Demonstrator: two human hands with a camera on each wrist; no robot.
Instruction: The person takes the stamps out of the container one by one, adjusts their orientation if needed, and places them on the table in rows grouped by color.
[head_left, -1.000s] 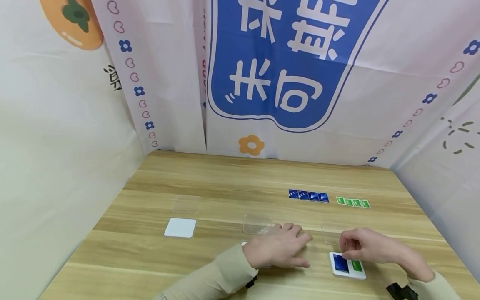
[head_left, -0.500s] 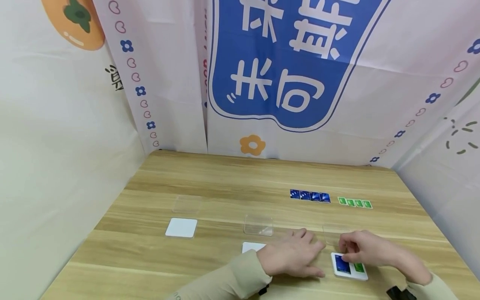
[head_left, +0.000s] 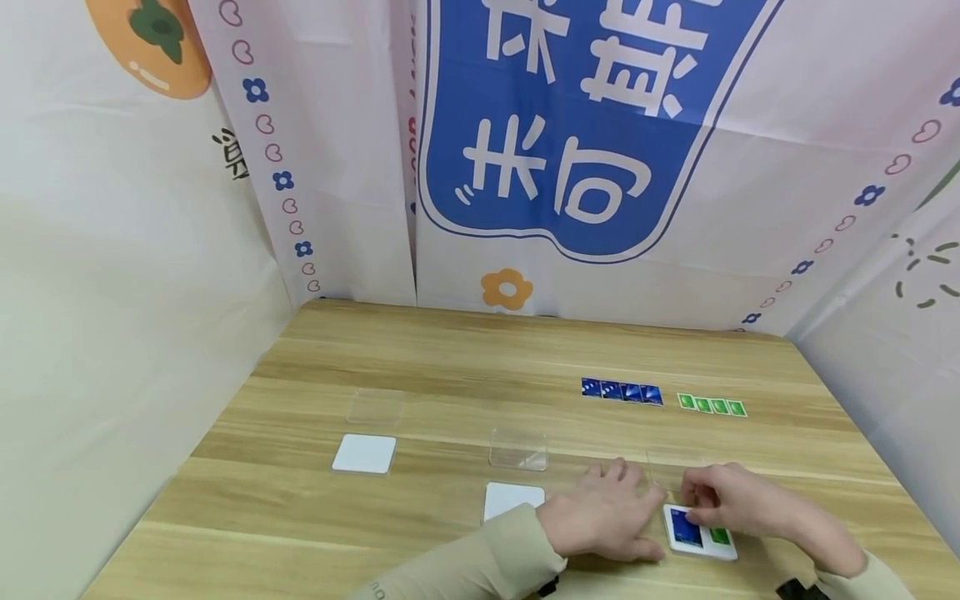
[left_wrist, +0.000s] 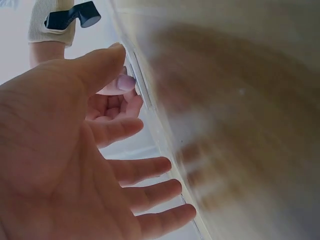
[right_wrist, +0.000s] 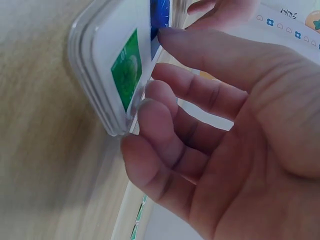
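Observation:
At the right front of the table lies a white slab (head_left: 707,543) with rounded corners and clear layered edges. It bears a blue card (head_left: 685,531) and a smaller green card (head_left: 720,536). My right hand (head_left: 738,500) holds the slab, its thumb pressed on the blue card and its other fingers curled along the far edge; the right wrist view shows the green card (right_wrist: 127,70) uncovered. Just left of the slab, my left hand (head_left: 603,512) reaches over the table with fingers spread and nothing in it. Its fingertips come close to the slab's left side.
Two plain white slabs (head_left: 364,454) lie left and centre, the nearer partly behind the left sleeve. Beyond the slabs lie three clear plates (head_left: 519,450). Farther back are rows of blue cards (head_left: 621,391) and green cards (head_left: 711,405). Printed cloth (head_left: 352,208) encloses the table (head_left: 262,517).
My left hand has moved right, away from the middle white slab and its clear plate, uncovering more of them, toward the slab with cards. My right hand has stayed on that slab.

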